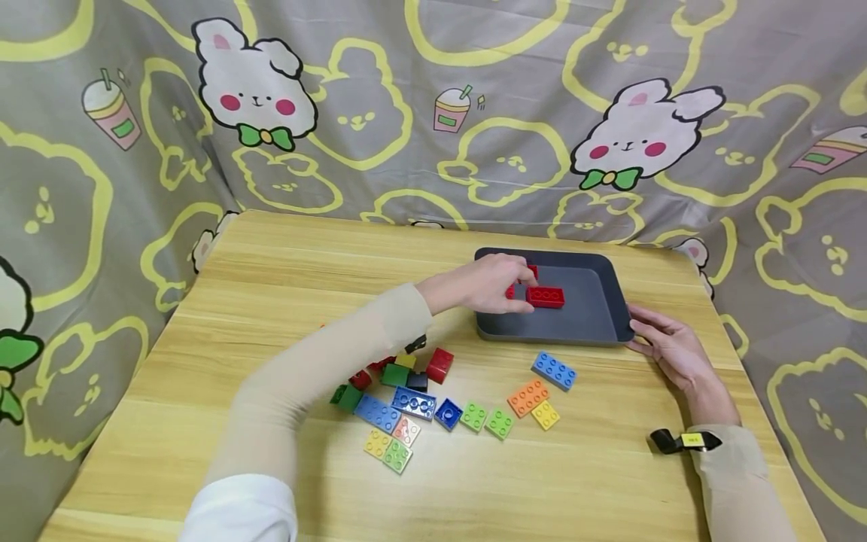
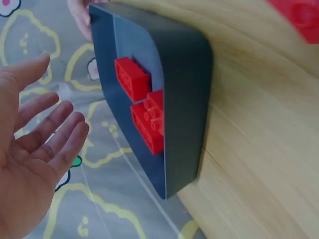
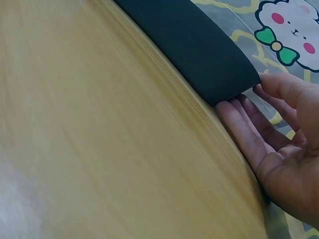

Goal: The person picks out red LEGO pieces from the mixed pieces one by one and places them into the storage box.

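A dark grey tray [image 1: 588, 301] lies at the right rear of the table and holds red toy building bricks [image 1: 547, 298]. My left hand [image 1: 497, 283] is above its left side. In the left wrist view, that hand's fingers are spread and hold nothing, apart from the bricks [image 2: 132, 79]. At the tray's right end, my right hand [image 1: 667, 345] grips the edge. The right wrist view shows the thumb at the tray's rim and the fingers [image 3: 239, 124] against the outer wall of the tray [image 3: 199, 55].
Loose bricks in several colours lie in front of the tray, among them a blue one [image 1: 554, 370], an orange one [image 1: 528, 397] and a red one [image 1: 439, 365]. My left forearm [image 1: 318, 361] crosses over part of the pile. A patterned curtain [image 1: 379, 98] hangs behind the table.
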Motion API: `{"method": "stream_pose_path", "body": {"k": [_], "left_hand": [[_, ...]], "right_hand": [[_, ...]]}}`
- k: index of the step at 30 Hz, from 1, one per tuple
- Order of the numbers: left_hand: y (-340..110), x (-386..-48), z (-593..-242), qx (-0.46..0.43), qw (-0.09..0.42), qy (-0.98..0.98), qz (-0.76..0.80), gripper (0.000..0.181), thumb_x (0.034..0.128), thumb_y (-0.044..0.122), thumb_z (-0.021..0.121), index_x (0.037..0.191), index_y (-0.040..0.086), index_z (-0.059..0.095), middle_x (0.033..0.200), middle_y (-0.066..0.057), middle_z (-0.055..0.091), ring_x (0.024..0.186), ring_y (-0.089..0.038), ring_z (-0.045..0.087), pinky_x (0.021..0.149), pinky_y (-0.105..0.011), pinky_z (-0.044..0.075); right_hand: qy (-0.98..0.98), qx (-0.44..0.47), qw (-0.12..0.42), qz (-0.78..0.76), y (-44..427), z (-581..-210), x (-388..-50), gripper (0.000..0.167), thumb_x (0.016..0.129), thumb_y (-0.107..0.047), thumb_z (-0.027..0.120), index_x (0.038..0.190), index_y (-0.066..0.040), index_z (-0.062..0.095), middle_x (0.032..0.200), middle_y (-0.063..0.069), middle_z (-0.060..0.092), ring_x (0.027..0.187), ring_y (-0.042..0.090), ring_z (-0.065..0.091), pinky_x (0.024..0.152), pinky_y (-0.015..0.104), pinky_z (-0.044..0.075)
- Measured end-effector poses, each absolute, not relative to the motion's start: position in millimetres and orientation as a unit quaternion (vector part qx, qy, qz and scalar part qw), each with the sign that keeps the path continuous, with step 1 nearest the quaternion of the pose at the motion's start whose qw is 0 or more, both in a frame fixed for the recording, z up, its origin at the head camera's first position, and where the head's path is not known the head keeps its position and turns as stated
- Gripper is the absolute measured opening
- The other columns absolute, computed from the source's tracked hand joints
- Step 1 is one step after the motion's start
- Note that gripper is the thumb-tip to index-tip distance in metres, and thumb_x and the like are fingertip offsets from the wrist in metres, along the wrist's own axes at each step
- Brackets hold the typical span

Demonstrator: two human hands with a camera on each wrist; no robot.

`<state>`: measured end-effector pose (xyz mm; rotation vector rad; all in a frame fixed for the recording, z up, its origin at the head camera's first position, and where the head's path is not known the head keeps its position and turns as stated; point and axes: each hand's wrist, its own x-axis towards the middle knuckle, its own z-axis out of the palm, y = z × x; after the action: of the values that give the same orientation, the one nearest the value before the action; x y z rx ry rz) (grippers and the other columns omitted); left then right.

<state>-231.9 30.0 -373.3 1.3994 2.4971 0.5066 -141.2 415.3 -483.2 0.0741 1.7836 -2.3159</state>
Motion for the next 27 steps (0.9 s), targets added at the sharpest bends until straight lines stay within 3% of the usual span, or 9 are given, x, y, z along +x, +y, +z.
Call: {"method": "stream_pose_path", "body": {"k": [22,27], "left_hand": [[-54,-183,-383,0.454,0.161,0.86,0.167,0.057,0.0977,0.043,0.075,0.142,0.008,0.066,0.145,-0.008,0.067,0.136,-0.025,0.063,0.118,-0.042,0.049],[-67,-174,-392,0.447,0.18,0.857,0.18,0.057,0.0964,0.038,0.077,0.141,0.006,0.066,0.14,-0.011,0.069,0.129,-0.028,0.066,0.114,-0.043,0.052]], "right_hand": [[0.603,0.018,0.106,-0.79,415,-484,-140,0.039,0.104,0.006,0.056,0.134,-0.013,0.073,0.124,-0.014,0.076,0.108,0.003,0.075,0.083,0.027,0.065],[0.602,0.017,0.107,-0.791,415,-484,-141,0.039,0.105,0.006,0.056,0.135,-0.012,0.073,0.125,-0.013,0.076,0.108,0.003,0.075,0.083,0.027,0.065]]}}
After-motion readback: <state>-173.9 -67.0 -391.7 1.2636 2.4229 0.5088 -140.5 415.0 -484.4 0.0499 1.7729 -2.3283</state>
